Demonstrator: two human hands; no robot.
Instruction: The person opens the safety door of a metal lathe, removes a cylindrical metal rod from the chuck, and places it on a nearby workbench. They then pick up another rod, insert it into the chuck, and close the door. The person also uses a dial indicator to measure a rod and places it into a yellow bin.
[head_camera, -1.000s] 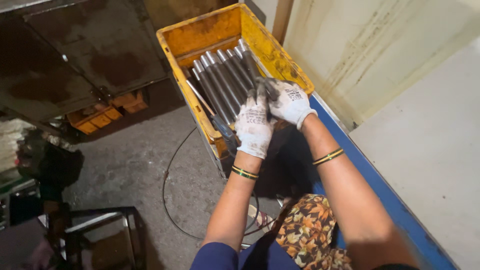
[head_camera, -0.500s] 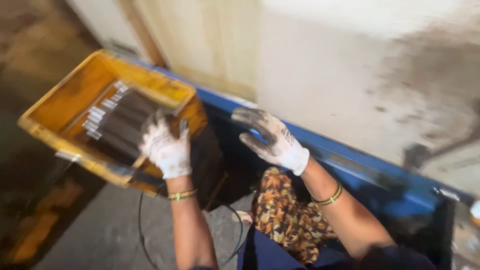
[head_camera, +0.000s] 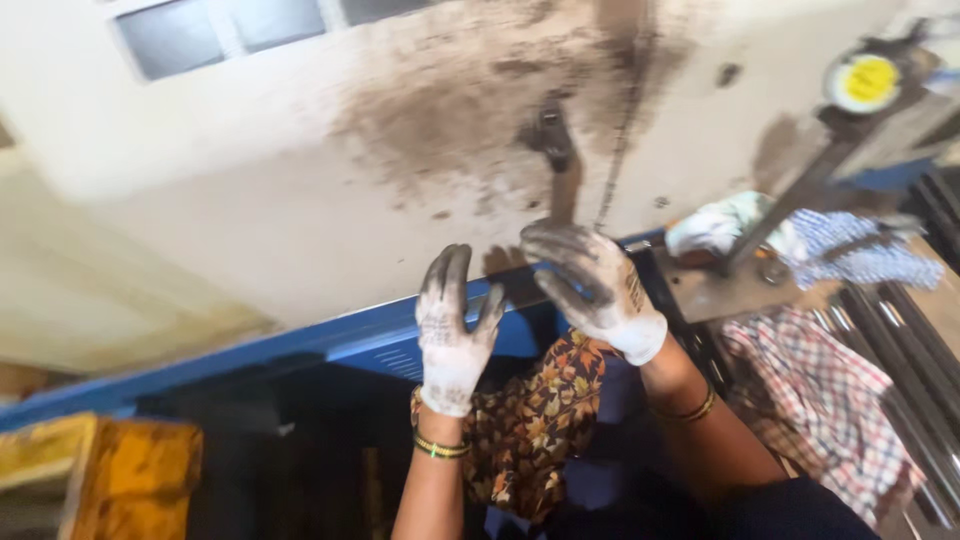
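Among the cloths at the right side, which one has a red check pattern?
The red-checked cloth lying lowest, below the right hand, beside the dark metal rods. The blue-patterned cloth and the pale cloth lie higher, by the wall.

A round yellow label with dark print sits on a white dial at the upper right, blurred. A yellow crate stands at the lower left corner.
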